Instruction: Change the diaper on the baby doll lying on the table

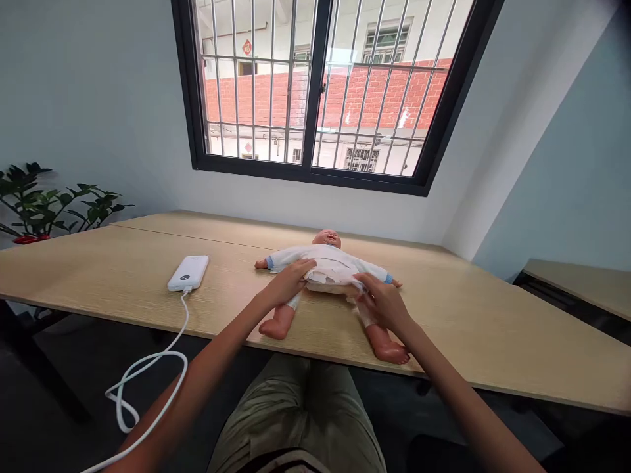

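Note:
A baby doll (327, 238) lies on its back on the wooden table, its head toward the window and its bare feet toward me. It wears a white top (296, 253) with blue cuffs, and its arms are spread wide. Around its hips is a white, ruffled diaper (331, 272). My left hand (290, 281) is closed on the diaper's left edge, over the doll's hip. At the opposite edge, my right hand (384, 299) pinches the white material between thumb and fingers, above the other leg. Both sets of fingertips are partly hidden.
A white power bank (188, 272) lies on the table (453, 309) at left, and its white cable (183, 328) hangs over the front edge and across my left forearm. A potted plant (54, 203) stands at far left. Behind the table is a barred window (315, 85).

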Available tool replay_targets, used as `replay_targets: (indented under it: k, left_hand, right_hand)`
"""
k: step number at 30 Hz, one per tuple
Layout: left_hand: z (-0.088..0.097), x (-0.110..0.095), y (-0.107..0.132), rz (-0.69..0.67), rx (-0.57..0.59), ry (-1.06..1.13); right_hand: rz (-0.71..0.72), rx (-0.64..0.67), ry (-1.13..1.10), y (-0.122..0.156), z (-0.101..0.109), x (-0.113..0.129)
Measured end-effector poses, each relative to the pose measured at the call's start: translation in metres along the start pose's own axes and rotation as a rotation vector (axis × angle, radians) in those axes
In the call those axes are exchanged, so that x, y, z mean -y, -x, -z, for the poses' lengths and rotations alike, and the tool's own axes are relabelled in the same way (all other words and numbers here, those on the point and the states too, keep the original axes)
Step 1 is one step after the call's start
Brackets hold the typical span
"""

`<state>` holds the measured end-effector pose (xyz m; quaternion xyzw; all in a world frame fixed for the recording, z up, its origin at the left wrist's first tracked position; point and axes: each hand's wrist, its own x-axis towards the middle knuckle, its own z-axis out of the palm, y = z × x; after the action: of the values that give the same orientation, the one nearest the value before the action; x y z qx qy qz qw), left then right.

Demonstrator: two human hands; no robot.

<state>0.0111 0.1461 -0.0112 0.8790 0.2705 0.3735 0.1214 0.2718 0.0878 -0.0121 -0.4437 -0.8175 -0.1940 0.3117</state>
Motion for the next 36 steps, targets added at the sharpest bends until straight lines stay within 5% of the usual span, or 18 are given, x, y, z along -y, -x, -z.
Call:
replay_targets:
  k: [5, 9, 13, 16, 19, 23, 26, 27, 29, 32, 36]
  left_hand:
    - [0.007, 0.009, -0.021, 0.122, -0.073, 0.084]
    - [0.002, 0.026, -0.045, 0.167, -0.15, 0.434]
    - [-0.014, 0.057, -0.056, 0.424, -0.16, 0.694]
    - [-0.026, 0.075, -0.052, 0.664, -0.103, 0.705]
    - [-0.032, 0.082, -0.046, 0.777, -0.134, 0.648]
    - [-0.026, 0.073, -0.047, 0.748, -0.395, 0.465]
    - [-0.019, 0.049, -0.055, 0.404, -0.539, 0.18]
    - [-0.018, 0.039, -0.057, 0.235, -0.475, 0.085]
    - [-0.021, 0.017, -0.062, -0.043, -0.158, -0.05]
    - [-0.037, -0.009, -0.066, -0.206, 0.291, -0.247]
    - [-0.063, -0.022, -0.069, -0.297, 0.479, -0.426]
  right_hand:
    - [-0.181, -0.076, -0.078, -0.025, 0.004, 0.0]
    - [-0.346, -0.027, -0.123, -0.059, -0.002, -0.012]
    - [-0.522, 0.139, -0.57, -0.086, -0.029, -0.042]
    - [-0.714, 0.298, -0.779, -0.086, -0.056, -0.059]
    - [-0.881, 0.294, -0.892, -0.073, -0.075, -0.066]
    - [-0.94, 0.173, -0.895, -0.062, -0.083, -0.064]
    - [-0.898, 0.118, -0.839, -0.064, -0.08, -0.061]
    - [-0.889, 0.105, -0.833, -0.064, -0.079, -0.06]
    - [-0.878, 0.083, -0.836, -0.065, -0.077, -0.06]
    - [-0.879, 0.079, -0.861, -0.065, -0.075, -0.064]
    - [-0.907, 0.073, -0.891, -0.063, -0.07, -0.076]
